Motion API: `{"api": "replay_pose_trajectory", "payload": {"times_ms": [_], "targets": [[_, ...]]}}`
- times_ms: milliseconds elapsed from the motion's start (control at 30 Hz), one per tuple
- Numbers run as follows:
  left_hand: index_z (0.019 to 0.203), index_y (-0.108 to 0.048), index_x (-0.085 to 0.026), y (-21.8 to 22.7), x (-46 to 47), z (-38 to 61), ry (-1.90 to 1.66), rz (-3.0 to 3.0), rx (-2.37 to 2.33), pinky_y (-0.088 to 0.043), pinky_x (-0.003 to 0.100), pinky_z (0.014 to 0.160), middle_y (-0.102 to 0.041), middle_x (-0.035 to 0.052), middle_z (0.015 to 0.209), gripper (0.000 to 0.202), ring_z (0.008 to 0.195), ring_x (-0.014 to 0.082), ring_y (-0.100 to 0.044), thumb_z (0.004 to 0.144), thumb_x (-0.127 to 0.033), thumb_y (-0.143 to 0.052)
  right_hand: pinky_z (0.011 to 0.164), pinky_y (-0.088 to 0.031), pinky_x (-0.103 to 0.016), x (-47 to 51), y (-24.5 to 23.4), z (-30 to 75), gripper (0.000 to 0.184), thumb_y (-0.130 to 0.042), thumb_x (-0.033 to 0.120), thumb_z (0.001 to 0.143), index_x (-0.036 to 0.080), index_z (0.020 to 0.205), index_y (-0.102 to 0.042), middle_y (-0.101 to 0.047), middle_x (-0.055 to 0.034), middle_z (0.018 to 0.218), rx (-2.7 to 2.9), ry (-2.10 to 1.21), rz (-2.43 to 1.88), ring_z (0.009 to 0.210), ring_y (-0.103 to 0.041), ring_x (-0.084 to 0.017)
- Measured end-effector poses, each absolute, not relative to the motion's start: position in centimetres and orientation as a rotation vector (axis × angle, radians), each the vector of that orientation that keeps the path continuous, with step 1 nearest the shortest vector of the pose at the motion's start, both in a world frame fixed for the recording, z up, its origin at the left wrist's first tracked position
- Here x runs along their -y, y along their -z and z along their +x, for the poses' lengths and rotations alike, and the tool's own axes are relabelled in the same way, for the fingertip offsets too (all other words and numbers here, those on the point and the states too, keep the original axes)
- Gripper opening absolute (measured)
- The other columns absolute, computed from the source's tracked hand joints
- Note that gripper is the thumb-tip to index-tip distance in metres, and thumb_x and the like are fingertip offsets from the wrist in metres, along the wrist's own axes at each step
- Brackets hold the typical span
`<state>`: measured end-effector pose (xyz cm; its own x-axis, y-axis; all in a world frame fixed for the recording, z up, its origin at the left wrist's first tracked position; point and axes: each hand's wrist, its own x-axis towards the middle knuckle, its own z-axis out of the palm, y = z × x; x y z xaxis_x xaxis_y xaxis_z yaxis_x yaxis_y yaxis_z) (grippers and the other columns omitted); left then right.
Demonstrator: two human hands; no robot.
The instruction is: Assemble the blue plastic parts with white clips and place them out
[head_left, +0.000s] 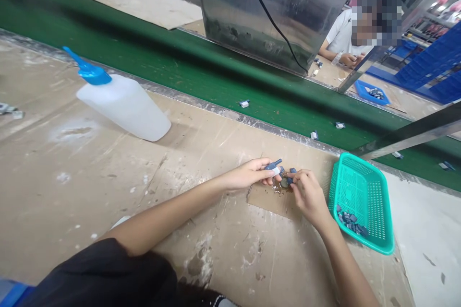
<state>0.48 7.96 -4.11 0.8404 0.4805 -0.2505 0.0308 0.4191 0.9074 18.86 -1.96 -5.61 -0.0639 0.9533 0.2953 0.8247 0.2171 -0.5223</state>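
Observation:
My left hand (250,175) pinches a small blue-grey part with a white end (273,167), held just above the worn wooden bench (108,187). My right hand (308,194) has its fingers closed on a small round dark part (285,183) and touches other small blue pieces (291,171) on the bench. The two hands almost meet. What lies under the right fingertips is partly hidden.
A teal mesh tray (363,187) with several small dark parts stands right of my right hand. A white squeeze bottle with a blue nozzle (122,103) lies at the left. A green conveyor belt (180,67) carries loose small parts. Another person (345,33) sits across it.

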Motion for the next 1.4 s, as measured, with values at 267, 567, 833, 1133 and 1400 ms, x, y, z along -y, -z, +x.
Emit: {"api": "replay_pose_trajectory", "payload": {"times_ms": [267, 567, 833, 1133, 1400], "targets": [[0.083, -0.057, -0.014, 4.5, -7.4, 0.7, -0.303, 1.188, -0.461, -0.038, 0.024, 0.078, -0.059, 0.0016, 0.085, 0.016, 0.079, 0.0099, -0.053, 0.071, -0.023, -0.062, 0.078, -0.048, -0.035, 2.2, 3.6, 17.6, 0.022, -0.056, 0.017, 0.077, 0.022, 0.077, -0.035, -0.064, -0.0043, 0.089, 1.186, -0.84, -1.343, 0.088, -0.06, -0.018], [0.079, -0.061, -0.013, 3.6, -6.2, 0.9, -0.337, 1.188, -0.561, -0.04, 0.025, 0.074, -0.06, 0.0015, 0.076, 0.015, 0.072, 0.0116, -0.054, 0.068, -0.023, -0.063, 0.077, -0.05, -0.034, 2.8, 2.7, 15.3, 0.022, -0.058, 0.022, 0.076, 0.022, 0.074, -0.036, -0.064, -0.0062, 0.088, 1.134, -0.867, -1.351, 0.091, -0.061, -0.019], [0.077, -0.061, -0.013, 2.0, -4.9, 1.1, -0.407, 1.238, -0.614, -0.04, 0.023, 0.068, -0.058, 0.0004, 0.072, 0.016, 0.068, 0.0112, -0.053, 0.068, -0.025, -0.062, 0.081, -0.044, -0.04, 3.9, 2.5, 14.8, 0.046, -0.057, 0.028, 0.073, 0.016, 0.112, -0.037, -0.052, -0.0149, 0.11, 1.741, -0.393, -1.589, 0.1, -0.052, -0.026], [0.061, -0.054, -0.012, -1.0, -3.4, 4.1, -0.234, 1.453, -0.525, -0.033, 0.019, 0.053, -0.047, -0.0025, 0.058, 0.017, 0.056, 0.0083, -0.042, 0.065, -0.027, -0.061, 0.048, -0.032, -0.031, 4.6, 1.0, 17.9, 0.022, -0.045, 0.037, 0.071, 0.02, 0.057, -0.043, -0.043, -0.0032, 0.05, 2.061, 0.403, -1.571, 0.05, -0.04, -0.017], [0.079, -0.064, -0.015, -0.1, -9.0, 12.7, -0.143, 2.058, -0.469, -0.037, 0.023, 0.065, -0.061, 0.0028, 0.074, 0.019, 0.074, 0.017, -0.053, 0.073, -0.032, -0.056, 0.061, -0.04, -0.036, 6.2, 1.1, 25.7, 0.036, -0.046, 0.043, 0.077, 0.013, 0.095, -0.056, -0.059, -0.0127, 0.083, 1.891, 0.224, -2.031, 0.073, -0.054, -0.026]]}}
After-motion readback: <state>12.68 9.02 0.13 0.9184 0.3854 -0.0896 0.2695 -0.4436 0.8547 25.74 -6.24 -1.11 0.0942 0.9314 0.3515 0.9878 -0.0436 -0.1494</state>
